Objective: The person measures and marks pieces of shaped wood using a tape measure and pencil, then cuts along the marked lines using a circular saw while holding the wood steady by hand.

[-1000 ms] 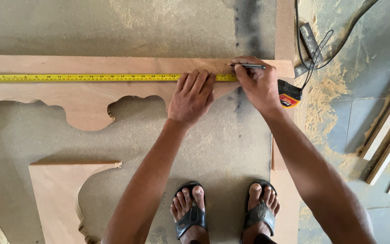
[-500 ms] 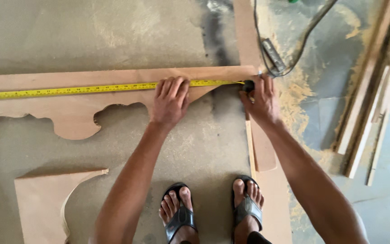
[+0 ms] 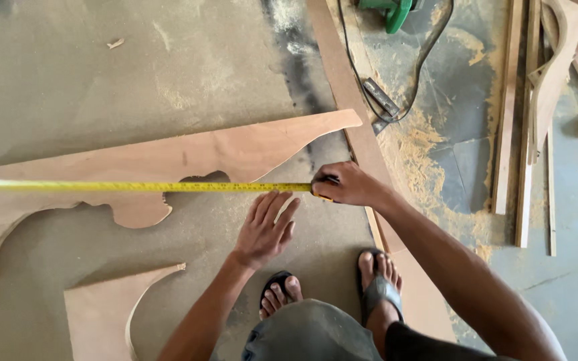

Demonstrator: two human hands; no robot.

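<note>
My right hand (image 3: 348, 185) grips the case of a tape measure, whose yellow blade (image 3: 135, 186) runs out to the left edge of the view. The blade is lifted above a curved, scroll-cut plywood piece (image 3: 168, 164) lying on the floor. My left hand (image 3: 267, 228) hovers open, fingers spread, just below the blade and right of the plywood's cut edge, holding nothing.
A second cut plywood piece (image 3: 98, 314) lies at the lower left. A long board (image 3: 352, 113) runs past my right hand. A green power tool (image 3: 393, 12) with its cable lies at the top. Timber strips (image 3: 506, 113) lie on the right. My sandalled feet (image 3: 332, 287) stand below.
Both hands have lifted off the plywood. The tape now hangs above it, and the left hand has let go and spread open. The view has shifted, so the plywood sits tilted.
</note>
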